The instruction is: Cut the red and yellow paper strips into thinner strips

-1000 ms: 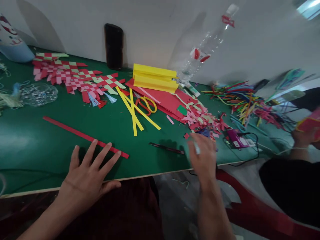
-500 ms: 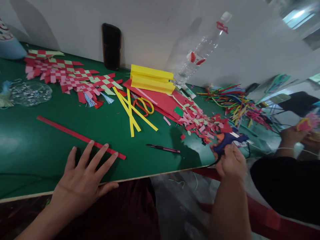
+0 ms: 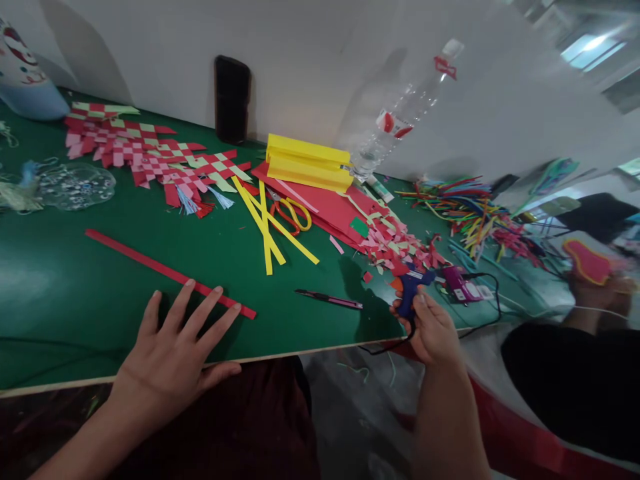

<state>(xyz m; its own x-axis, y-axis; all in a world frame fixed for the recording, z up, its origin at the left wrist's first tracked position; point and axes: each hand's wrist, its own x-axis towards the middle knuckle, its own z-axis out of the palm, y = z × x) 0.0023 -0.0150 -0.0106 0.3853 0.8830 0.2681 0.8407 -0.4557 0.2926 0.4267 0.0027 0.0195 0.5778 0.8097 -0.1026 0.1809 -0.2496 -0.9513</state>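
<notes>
Left hand (image 3: 167, 353): spread, touching the right end of one long red paper strip (image 3: 145, 261) on the green desk (image 3: 45, 287).
Right hand (image 3: 436, 330): wrapped around one blue plastic glue gun (image 3: 411, 293), right of the strip.
Glue gun: could burn left hand if swung toward the strip.
Crossed yellow paper strips (image 3: 267, 248): three, beyond and right of the red strip.

Left grip (image 3: 170, 350) on strip (image 3: 140, 259), right grip (image 3: 434, 330) holding glue gun (image 3: 411, 295)
</notes>
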